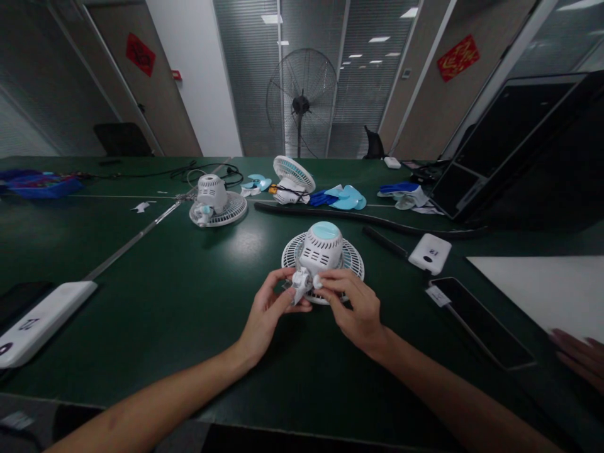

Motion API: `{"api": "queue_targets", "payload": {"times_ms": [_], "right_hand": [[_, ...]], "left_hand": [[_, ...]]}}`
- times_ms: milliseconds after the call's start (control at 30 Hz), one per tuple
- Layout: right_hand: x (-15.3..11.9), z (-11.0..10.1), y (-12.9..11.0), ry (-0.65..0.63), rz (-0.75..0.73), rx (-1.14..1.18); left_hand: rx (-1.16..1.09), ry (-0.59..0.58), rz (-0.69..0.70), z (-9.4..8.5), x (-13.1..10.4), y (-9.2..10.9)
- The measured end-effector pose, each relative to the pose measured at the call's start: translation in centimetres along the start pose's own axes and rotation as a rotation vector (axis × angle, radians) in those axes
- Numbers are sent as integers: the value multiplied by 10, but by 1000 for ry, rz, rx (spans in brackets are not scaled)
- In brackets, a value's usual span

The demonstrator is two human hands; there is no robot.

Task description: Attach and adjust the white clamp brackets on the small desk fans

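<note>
A small white fan (321, 250) lies grille-down on the table, its motor housing with a light blue cap pointing up. At its near side juts a white plastic bracket (301, 281), which my left hand (270, 303) grips between thumb and fingers. My right hand (355, 306) is closed in a pinch on a small white knob (317, 282) beside that bracket. Whether the knob is seated in the bracket cannot be made out. Beneath the housing the round white grille (353, 259) shows around the edges, partly covered by my hands.
A second fan (212, 195) lies behind to the left; another (293, 179) is further back. Light blue blades (348, 197), a long black tube (368, 217), power banks (430, 253) (47, 321) and a phone (481, 321) are around. Another person's hand (580, 355) rests at right.
</note>
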State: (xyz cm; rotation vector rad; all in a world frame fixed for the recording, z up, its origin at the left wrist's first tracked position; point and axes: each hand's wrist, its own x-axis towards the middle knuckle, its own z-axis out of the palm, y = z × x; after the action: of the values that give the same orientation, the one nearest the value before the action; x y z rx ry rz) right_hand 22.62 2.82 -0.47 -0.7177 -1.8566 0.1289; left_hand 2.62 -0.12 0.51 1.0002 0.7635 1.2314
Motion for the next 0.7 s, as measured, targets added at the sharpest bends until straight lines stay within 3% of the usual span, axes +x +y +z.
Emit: {"api": "queue_targets", "payload": {"times_ms": [167,333,500,633,700], "right_hand": [[1,-3,-1,-53,-14,-2],[-3,2,0,-47,156,-25],[-2,-1,1,-133,-53,-90],[0,-3,1,-103,69,-95],[0,-4,2,-118,57,-91]], "left_hand": [[15,5,-23,-1,1,-1],[14,49,6,-4,4,-1],[106,71,16,-3,6,1],[172,13,31,0,2,6],[190,17,39,-2,2,6]]}}
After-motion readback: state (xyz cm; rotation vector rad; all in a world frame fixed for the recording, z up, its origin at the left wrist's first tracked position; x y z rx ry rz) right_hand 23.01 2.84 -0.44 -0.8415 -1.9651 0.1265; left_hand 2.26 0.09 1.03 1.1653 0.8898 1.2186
